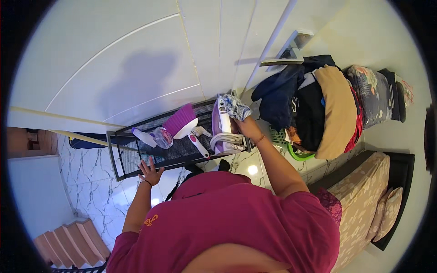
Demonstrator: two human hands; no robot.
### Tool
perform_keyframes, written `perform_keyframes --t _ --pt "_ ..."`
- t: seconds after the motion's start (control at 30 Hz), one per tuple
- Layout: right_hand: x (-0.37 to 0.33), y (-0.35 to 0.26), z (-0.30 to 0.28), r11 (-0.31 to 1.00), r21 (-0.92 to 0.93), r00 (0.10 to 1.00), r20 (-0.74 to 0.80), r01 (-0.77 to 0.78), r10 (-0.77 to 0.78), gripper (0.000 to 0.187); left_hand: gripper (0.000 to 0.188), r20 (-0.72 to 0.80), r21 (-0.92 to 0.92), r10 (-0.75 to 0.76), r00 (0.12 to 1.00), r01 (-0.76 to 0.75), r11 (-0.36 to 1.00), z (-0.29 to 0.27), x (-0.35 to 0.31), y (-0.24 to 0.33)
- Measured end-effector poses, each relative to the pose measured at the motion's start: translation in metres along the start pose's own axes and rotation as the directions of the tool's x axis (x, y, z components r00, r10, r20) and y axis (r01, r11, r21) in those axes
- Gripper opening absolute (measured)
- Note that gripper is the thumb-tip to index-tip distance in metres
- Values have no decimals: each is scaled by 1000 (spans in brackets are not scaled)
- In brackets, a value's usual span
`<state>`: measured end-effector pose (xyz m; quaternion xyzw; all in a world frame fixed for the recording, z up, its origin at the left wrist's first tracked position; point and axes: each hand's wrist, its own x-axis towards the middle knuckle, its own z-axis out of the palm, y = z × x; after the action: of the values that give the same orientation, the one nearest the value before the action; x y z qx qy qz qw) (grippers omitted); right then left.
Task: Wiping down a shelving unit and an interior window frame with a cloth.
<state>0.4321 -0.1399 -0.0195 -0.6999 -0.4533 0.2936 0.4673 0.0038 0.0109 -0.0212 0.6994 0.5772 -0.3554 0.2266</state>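
Note:
My left hand rests with spread fingers at the near edge of a black mesh rack. At the rack's right end my right hand is closed on a bunched blue-and-white checkered cloth; its fingertips are partly hidden. Right beside it stands a purple and white clothes iron, its pale cord wound around the near end. Left of the iron lies a hand brush with purple bristles and a white handle. Farther left is a clear spray bottle with a white and purple head.
A green laundry basket heaped with clothes stands at the right. Behind it is a floral folded bundle. A bed fills the lower right. Brown steps descend at lower left. A pale wall rises behind the rack.

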Motion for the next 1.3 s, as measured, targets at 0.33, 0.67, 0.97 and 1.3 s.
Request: perform_keyframes --t 0.33,0.67,0.97,1.3 --pt "40 15 -10 963 -63 965 -17 -261 261 34 88 -36 22 35 999 -35 999 6 5 0" --pt "-158 105 -33 879 -42 793 -452 -476 408 36 88 -54 -36 27 998 -29 999 -1 -6 -1" --pt "-294 16 52 690 53 640 -330 -722 694 41 80 -508 87 450 734 -477 875 -37 -33 -75" --pt "-74 -146 318 878 -354 944 192 322 -269 44 56 -664 -557 264 700 -698 449 -55 81 -180"
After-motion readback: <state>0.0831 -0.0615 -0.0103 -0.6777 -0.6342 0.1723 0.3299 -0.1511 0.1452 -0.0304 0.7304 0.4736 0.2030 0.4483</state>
